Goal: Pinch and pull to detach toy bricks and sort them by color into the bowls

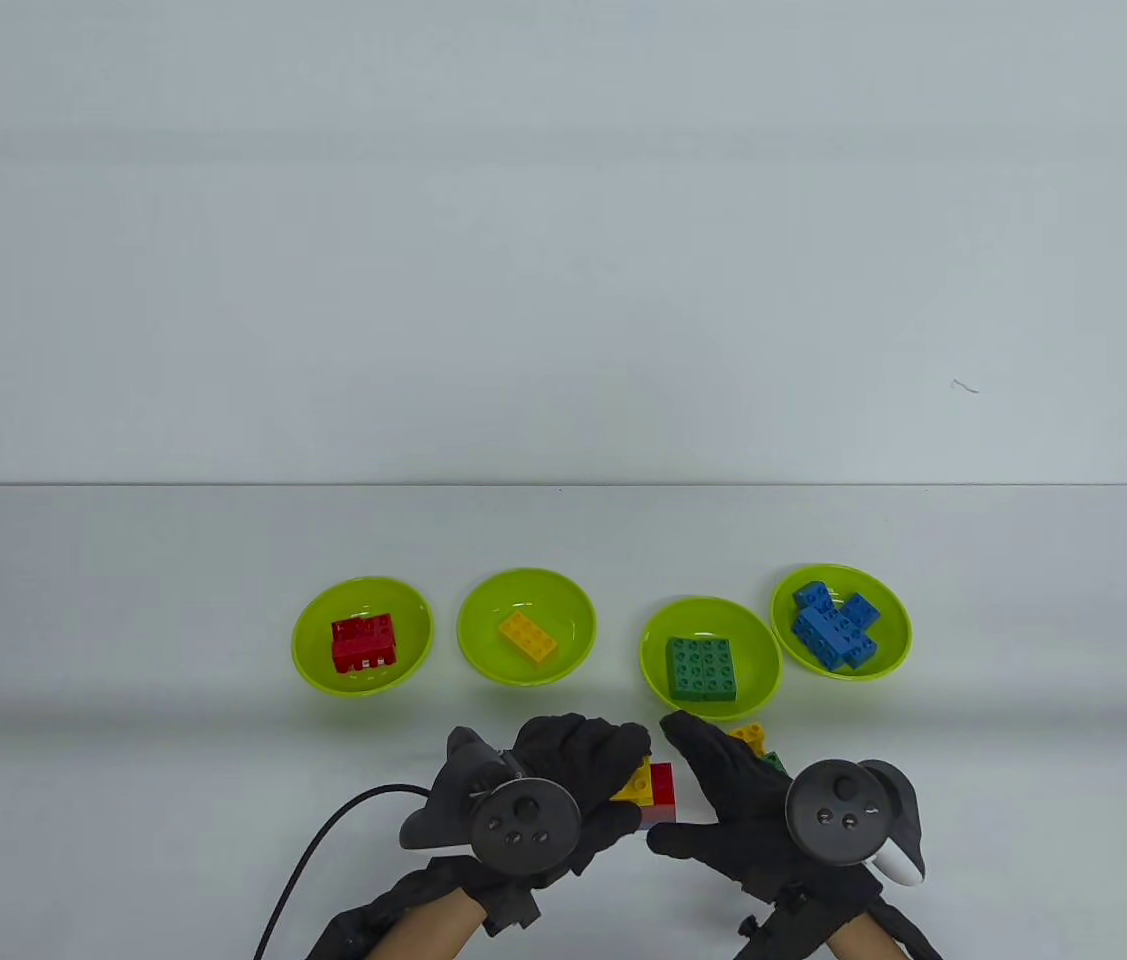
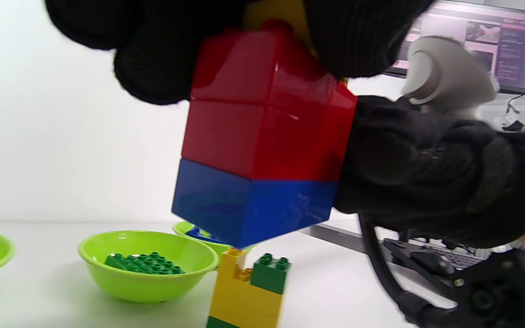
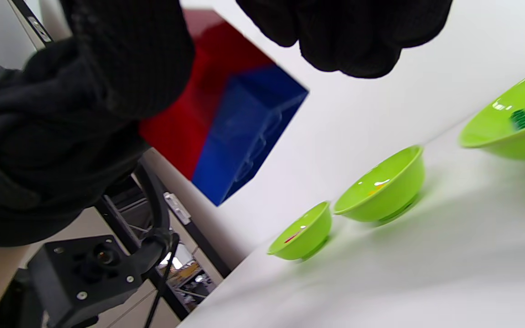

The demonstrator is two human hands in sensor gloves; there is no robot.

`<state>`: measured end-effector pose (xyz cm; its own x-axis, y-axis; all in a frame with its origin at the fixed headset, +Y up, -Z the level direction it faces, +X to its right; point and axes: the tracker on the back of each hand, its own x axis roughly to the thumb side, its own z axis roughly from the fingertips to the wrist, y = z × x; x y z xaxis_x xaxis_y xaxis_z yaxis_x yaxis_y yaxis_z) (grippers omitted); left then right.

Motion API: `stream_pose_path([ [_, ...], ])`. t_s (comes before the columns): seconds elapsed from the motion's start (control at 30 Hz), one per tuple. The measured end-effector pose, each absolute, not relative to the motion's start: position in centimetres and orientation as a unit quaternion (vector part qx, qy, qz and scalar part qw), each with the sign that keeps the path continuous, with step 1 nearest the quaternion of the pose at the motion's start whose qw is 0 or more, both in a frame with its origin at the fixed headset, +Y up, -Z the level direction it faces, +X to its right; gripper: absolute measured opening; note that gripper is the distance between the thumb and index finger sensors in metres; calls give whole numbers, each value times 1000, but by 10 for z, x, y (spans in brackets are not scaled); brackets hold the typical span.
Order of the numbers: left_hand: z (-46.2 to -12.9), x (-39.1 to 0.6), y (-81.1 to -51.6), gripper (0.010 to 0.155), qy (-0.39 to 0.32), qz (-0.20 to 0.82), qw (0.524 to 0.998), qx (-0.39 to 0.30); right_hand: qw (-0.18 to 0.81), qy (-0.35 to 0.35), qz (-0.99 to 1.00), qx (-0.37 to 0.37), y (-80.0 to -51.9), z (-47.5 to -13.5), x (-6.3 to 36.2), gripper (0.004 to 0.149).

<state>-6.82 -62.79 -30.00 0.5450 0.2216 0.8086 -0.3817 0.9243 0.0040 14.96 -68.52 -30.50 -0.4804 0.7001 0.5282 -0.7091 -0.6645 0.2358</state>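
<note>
My left hand (image 1: 623, 778) grips a small brick stack (image 1: 656, 787) just above the table's front. The left wrist view shows the stack (image 2: 262, 150) as yellow on top, two red layers, then blue at the bottom. My right hand (image 1: 688, 792) is beside it on the right, forefinger and thumb spread around the stack; its glove touches the red side (image 2: 349, 136). A second stack of yellow and green bricks (image 2: 249, 291) stands on the table behind my right hand. Four lime bowls hold red bricks (image 1: 363, 642), a yellow brick (image 1: 526, 638), green bricks (image 1: 703, 668) and blue bricks (image 1: 835, 625).
The bowls stand in a row just beyond my hands, the green bricks' bowl rim (image 1: 658, 625) nearest. A black cable (image 1: 323, 840) runs from my left wrist to the front edge. The table's far edge (image 1: 563, 487) lies well behind the bowls.
</note>
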Motion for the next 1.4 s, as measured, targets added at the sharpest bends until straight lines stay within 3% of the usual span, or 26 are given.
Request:
stream_pose_path([
  [0.37,-289,-66,-623,66,-459,169,866,105,504,-32,811,295,-698,-292,139,70],
  [0.5,-290,-71,-625,66,-449,198,859,145,531,-31,797,286,-700,-292,140,66],
  [0.67,-295,-73,-633,71,-450,249,848,126,535,-27,791,295,-700,-293,140,65],
  [0.83,-294,-73,-641,64,-449,270,836,162,533,-19,795,289,-702,-294,141,64],
  [1.07,-291,-71,-638,64,-440,238,846,184,520,-88,805,271,-700,-290,144,66],
  [1.3,-294,-75,-634,62,-435,282,845,128,520,-87,799,288,-700,-288,141,63],
  [1.4,-292,-75,-634,63,-433,272,847,143,523,-85,801,279,-700,-288,139,63],
])
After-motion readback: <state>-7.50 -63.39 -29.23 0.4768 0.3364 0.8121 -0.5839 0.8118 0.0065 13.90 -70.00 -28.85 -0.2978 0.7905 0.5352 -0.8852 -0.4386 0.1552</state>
